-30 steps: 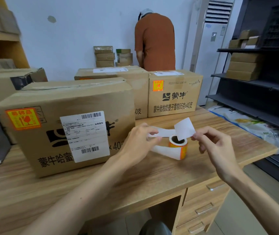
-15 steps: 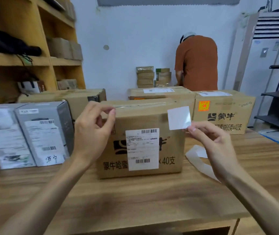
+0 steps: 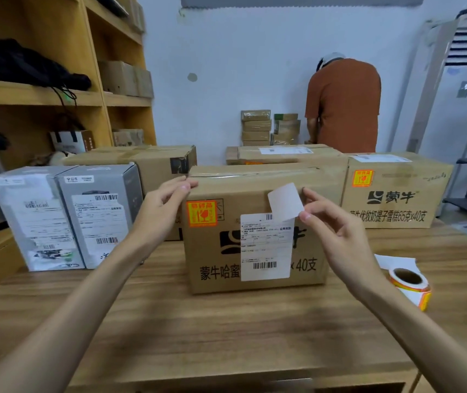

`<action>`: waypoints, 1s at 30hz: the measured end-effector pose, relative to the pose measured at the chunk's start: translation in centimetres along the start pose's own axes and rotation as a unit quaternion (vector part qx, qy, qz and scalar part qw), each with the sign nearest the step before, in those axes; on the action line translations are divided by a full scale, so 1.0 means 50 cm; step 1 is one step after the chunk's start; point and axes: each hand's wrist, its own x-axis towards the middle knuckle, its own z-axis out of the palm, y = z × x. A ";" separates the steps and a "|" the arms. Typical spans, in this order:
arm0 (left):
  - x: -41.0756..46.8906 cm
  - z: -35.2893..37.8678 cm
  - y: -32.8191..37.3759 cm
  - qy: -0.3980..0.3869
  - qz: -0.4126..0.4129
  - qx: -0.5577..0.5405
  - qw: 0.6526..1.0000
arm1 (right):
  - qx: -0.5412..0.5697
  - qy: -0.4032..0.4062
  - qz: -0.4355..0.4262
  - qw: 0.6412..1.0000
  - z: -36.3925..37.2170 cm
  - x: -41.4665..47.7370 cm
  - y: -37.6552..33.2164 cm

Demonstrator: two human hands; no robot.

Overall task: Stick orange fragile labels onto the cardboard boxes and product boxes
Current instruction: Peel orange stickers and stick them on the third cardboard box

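A peeled label (image 3: 285,200), its white back towards me, is pinched by a corner between thumb and forefinger of my right hand (image 3: 337,231), in front of the upper face of the middle cardboard box (image 3: 255,239). That box carries an orange fragile label (image 3: 201,213) at its upper left and a white shipping label. My left hand (image 3: 164,211) has loosely curled fingers, holds nothing, and its fingertips touch the box's top left corner. The orange label roll (image 3: 409,282) stands on the desk at the right. Two grey product boxes (image 3: 65,217) stand at the left.
A second labelled cardboard box (image 3: 396,191) stands at the right rear, with more cartons (image 3: 147,163) behind. The wooden desk (image 3: 226,330) spreads in front of me. Wooden shelves (image 3: 56,92) rise at the left. A person in an orange shirt (image 3: 342,106) stands at the back, facing away.
My view has shifted. Both hands have sunk slightly against the middle box, uncovering its orange label. My right hand still pinches the peeled label, and the roll is in view again.
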 end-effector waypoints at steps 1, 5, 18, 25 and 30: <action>-0.011 0.004 0.005 0.000 0.015 0.018 1.000 | 0.008 0.003 0.004 1.000 -0.004 0.001 0.000; -0.066 0.023 0.027 -0.003 0.072 0.102 0.992 | 0.071 0.017 0.032 0.997 -0.028 0.014 -0.012; 0.035 0.012 0.010 0.036 -0.064 -0.017 0.997 | 0.092 -0.024 0.058 0.994 -0.024 -0.021 -0.065; 0.044 0.018 -0.023 -0.041 -0.126 -0.115 0.985 | 0.115 -0.080 0.074 0.987 0.033 -0.076 -0.074; -0.015 -0.006 -0.008 -0.052 -0.066 -0.105 0.991 | 0.182 -0.059 0.108 0.976 -0.006 -0.078 -0.090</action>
